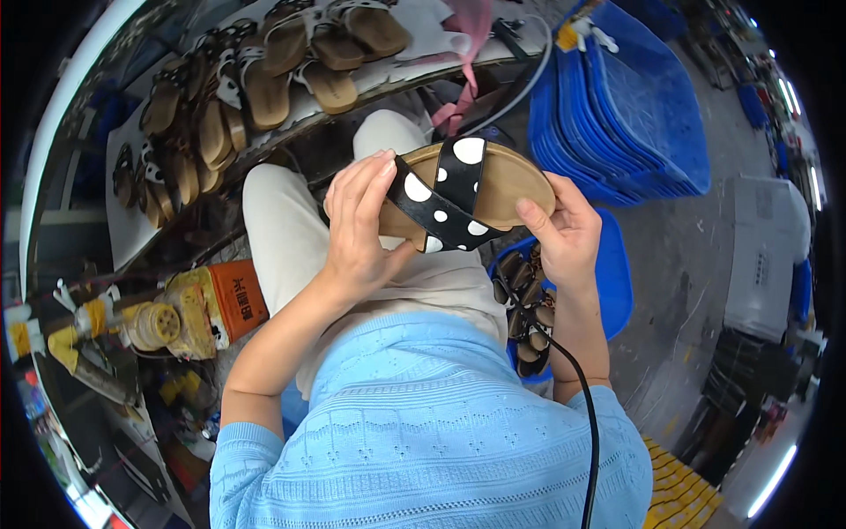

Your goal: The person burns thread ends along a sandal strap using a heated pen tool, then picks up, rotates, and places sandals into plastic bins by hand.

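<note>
Between my two hands, above my lap, I hold a sandal [509, 182] with a tan footbed and crossed black straps dotted with white spots. My left hand [359, 216] is closed round its left end, fingertips on the edge of a strap. The right end sits in my right hand [568, 225], with the thumb on the footbed and the fingers curled behind. The sandal lies sideways with its upper face toward me. Part of its left end is hidden by my left hand.
Many similar sandals [267, 95] lie on the workbench ahead and to the left. A blue bin [614, 278] with more sandals is beside my right forearm. Stacked blue crates [652, 97] stand ahead right. An orange-and-yellow machine [207, 304] is at left. A black cable [592, 414] crosses my right arm.
</note>
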The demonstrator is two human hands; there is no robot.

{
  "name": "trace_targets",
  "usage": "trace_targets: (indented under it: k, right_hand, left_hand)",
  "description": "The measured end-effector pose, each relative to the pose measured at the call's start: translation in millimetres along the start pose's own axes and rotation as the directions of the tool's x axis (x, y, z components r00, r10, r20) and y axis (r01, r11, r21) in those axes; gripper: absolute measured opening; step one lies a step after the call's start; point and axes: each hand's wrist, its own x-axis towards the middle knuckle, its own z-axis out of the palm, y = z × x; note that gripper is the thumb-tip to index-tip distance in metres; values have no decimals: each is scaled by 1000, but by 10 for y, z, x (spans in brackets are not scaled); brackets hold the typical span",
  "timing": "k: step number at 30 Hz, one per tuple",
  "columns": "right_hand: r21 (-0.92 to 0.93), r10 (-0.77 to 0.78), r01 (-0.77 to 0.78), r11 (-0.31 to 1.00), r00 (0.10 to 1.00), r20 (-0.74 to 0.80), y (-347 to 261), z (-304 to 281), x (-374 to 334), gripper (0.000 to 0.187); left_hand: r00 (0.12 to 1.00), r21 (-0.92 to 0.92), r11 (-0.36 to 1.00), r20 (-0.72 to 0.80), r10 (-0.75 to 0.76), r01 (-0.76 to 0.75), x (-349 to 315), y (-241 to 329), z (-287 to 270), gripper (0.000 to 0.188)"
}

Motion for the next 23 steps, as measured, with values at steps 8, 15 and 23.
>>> trace_targets:
  k: [8,15,23]
  right_hand:
    - [-609,-375,156,778,892,-250,3,-631,-398,34]
    - [-395,-352,-29,918,399,-847,-159,-2066,-1307,22]
    - [409,419,239,881,9,-908,2245,-3577,-3033,39]
  left_hand:
    - [983,11,994,151,-107,107,252,159,161,89]
    - [941,135,940,89,-326,313,-102,-295,-140,23]
    - [883,157,870,-40,-467,467,-350,-478,-643,11]
